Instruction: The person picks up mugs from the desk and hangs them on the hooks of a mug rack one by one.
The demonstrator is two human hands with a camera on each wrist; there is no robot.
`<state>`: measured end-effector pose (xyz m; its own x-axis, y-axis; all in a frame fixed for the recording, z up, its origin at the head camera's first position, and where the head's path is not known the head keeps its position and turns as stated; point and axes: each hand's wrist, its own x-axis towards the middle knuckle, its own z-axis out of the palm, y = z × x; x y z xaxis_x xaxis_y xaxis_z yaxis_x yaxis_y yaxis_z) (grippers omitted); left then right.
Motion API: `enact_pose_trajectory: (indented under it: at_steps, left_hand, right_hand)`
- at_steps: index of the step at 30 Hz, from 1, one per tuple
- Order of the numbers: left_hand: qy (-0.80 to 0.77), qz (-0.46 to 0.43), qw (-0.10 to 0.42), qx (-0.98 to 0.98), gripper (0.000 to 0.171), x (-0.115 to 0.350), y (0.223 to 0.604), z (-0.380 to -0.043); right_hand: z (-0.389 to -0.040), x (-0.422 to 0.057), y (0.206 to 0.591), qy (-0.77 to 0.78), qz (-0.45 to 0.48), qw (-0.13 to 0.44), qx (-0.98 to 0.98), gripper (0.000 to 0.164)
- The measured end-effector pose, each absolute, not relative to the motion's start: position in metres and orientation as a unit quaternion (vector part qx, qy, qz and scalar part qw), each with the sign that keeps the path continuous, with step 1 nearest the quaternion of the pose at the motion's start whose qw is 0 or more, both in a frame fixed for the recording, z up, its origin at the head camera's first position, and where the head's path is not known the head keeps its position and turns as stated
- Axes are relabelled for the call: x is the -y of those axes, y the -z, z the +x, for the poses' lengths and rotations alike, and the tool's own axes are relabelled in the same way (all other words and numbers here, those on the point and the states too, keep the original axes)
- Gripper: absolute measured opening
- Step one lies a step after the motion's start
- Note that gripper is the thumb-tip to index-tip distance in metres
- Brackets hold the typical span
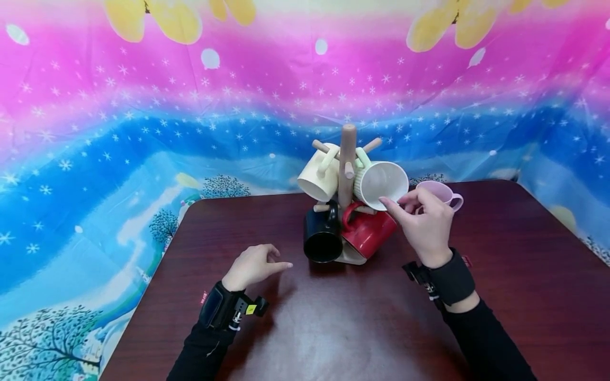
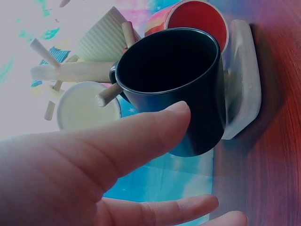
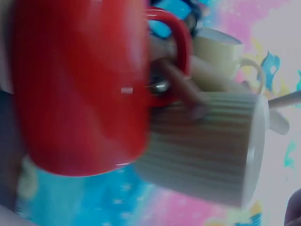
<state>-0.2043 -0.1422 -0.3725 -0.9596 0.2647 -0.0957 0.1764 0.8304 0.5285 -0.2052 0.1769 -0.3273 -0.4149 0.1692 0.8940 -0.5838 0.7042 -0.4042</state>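
Note:
A wooden mug tree (image 1: 349, 185) carries several mugs. On its upper pegs hang a cream mug (image 1: 318, 177) and a pale green ribbed mug (image 1: 383, 182). Lower down are a black mug (image 1: 323, 235) and a red mug (image 1: 371, 233). My left hand (image 1: 254, 266) is held over the table, left of the black mug, with thumb and fingers spread and holding nothing. Near the rim of the ribbed mug is my right hand (image 1: 425, 225). A fingertip (image 3: 294, 207) in the right wrist view stands apart from that mug. Most of the right hand is hidden there.
A pink mug (image 1: 436, 191) stands upright on the brown table (image 1: 343, 328), behind my right hand and partly covered by it. The stand's pale base (image 2: 244, 80) shows under the lower mugs. A patterned cloth (image 1: 267, 95) hangs behind the table.

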Motion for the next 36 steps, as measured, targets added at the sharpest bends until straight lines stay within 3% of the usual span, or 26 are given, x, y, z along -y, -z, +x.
enact_pose_trajectory:
  at_steps: [5,17,20,25,31,36]
  left_hand:
    - [-0.265,0.117,0.085,-0.953,0.045,0.142,0.372,-0.203]
    - [-0.261,0.112,0.083,-0.955,0.045,0.146,0.368,-0.204]
    - [-0.261,0.112,0.084,-0.955,0.045,0.147,0.369,-0.204]
    - [-0.259,0.111,0.083,-0.956,0.045,0.148,0.368,-0.204]
    - [-0.263,0.112,0.085,-0.954,0.046,0.146,0.369,-0.204]
    - [-0.263,0.111,0.085,-0.955,0.046,0.146,0.369,-0.205]
  right_hand:
    - [-0.206,-0.191,0.34,-0.371,0.1,0.499,0.776,0.023]
    - [-0.211,-0.213,0.337,-0.394,0.09,0.48,0.779,0.027]
    - [-0.21,-0.22,0.334,-0.405,0.095,0.463,0.783,0.021]
    - [-0.213,-0.248,0.333,-0.412,0.077,0.395,0.817,0.013]
    - [-0.231,-0.312,0.348,-0.486,0.059,0.286,0.824,0.033]
    - [-0.258,-0.372,0.374,-0.579,0.068,0.122,0.803,0.053]
